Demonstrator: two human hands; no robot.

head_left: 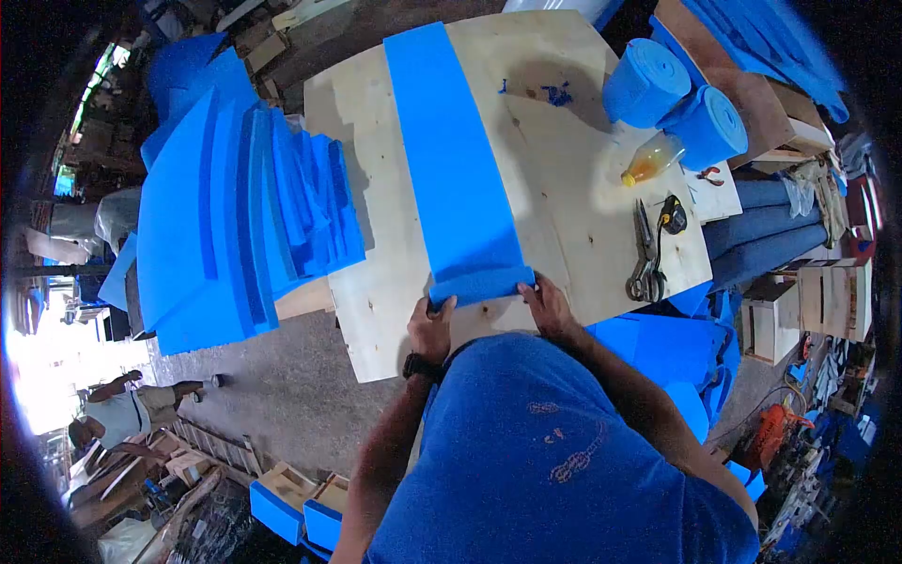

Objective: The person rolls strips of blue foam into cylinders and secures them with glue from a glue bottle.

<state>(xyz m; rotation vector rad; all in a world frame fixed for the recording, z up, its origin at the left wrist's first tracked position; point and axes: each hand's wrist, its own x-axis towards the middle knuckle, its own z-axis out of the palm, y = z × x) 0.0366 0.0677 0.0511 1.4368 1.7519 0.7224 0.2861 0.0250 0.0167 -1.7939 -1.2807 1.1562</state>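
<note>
A long strip of blue foam [451, 141] lies across the plywood table, and its near end is turned into a small roll [481, 285]. My left hand [432, 327] grips the roll's left end, thumb on the near side. At the right end, the fingers and thumb of my right hand [548, 305] close on the same roll. Both hands are at the table's near edge, just in front of my blue shirt. The fingers beneath the roll are partly hidden.
Stacked blue foam sheets [202, 226] stand at the left. On the plywood table [366, 329] are two finished foam rolls [648, 83], a bottle [653, 158], scissors [645, 258], a tape measure [672, 215] and blue scraps [556, 93]. A person [117, 411] is at the far left.
</note>
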